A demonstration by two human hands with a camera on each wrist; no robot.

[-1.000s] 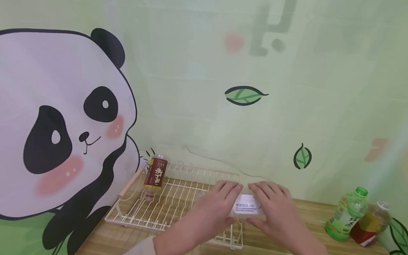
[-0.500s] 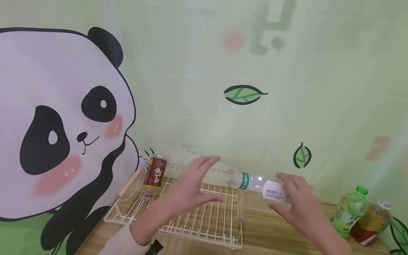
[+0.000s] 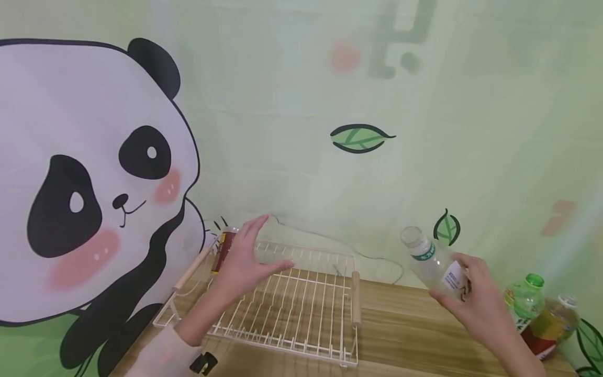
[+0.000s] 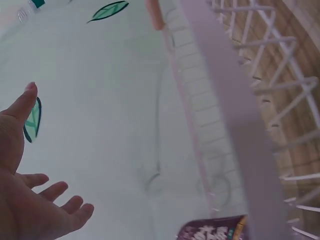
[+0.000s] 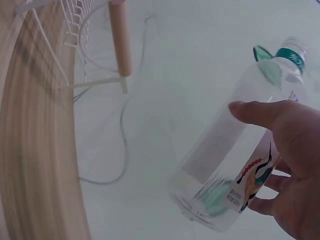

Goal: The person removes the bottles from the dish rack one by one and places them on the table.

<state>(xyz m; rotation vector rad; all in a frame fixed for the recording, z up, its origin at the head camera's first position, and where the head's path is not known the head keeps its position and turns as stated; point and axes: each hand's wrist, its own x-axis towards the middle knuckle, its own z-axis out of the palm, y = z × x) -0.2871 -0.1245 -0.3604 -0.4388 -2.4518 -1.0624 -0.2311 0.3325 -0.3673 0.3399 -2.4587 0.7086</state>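
Observation:
My right hand (image 3: 485,309) grips a clear plastic bottle (image 3: 435,269) by its lower part, to the right of the wire rack. The bottle tilts, its neck up and to the left, with a green band at the shoulder and a white label. In the right wrist view the thumb lies across the bottle (image 5: 220,150), fingers round the far side. My left hand (image 3: 242,264) is over the left part of the rack, fingers spread, holding nothing. Partly hidden behind it is a maroon-labelled bottle (image 3: 224,251), neck down in the rack; its label (image 4: 212,231) shows low in the left wrist view.
The white wire rack has wooden handles (image 3: 356,298) on both sides and stands on a wood-grain table (image 3: 400,335). At the right stand a green bottle (image 3: 525,296) and a bottle with a red and yellow label (image 3: 551,327). A thin cable (image 3: 325,236) runs along the printed backdrop.
Both hands were together on the bottle over the rack. The left hand let go and moved left; the right carried the bottle right and turned it from lying sideways to neck up.

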